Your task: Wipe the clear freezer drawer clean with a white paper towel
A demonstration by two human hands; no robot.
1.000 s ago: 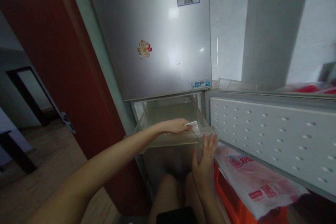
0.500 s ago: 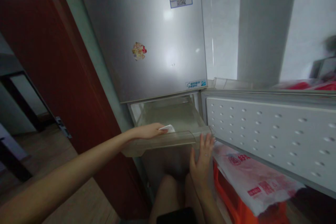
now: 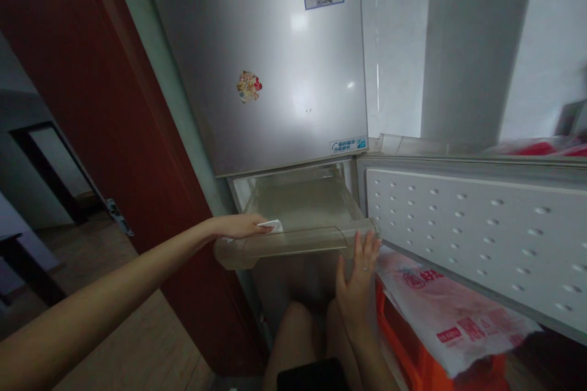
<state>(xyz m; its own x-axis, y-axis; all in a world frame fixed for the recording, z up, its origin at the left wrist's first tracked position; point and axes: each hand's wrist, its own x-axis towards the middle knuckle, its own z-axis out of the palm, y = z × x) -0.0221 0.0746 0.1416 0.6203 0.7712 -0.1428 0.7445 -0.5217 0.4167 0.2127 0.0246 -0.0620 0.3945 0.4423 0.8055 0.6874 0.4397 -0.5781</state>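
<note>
A clear plastic freezer drawer (image 3: 298, 243) is pulled partway out of the lower compartment of a silver refrigerator (image 3: 284, 49). My left hand (image 3: 243, 226) is closed on a white cloth or tissue (image 3: 274, 226), at the top edge of the drawer front, left of its middle. Whether the white piece is paper or fabric I cannot tell. Against the right end of the drawer front rests my right hand (image 3: 360, 281), its fingers stretched out and a ring on one of them. Nothing shows inside the drawer.
The dimpled freezer door (image 3: 477, 226) stands swung out to the right. Beneath it, a white plastic bag with red print (image 3: 458, 311) lies over an orange stool or crate (image 3: 417, 360). A dark red wooden door (image 3: 151, 153) stands close on the left.
My left hand has slid leftward along the drawer's top edge with the white cloth or tissue. My right hand stays at the right end of the drawer front. The view has shifted slightly.
</note>
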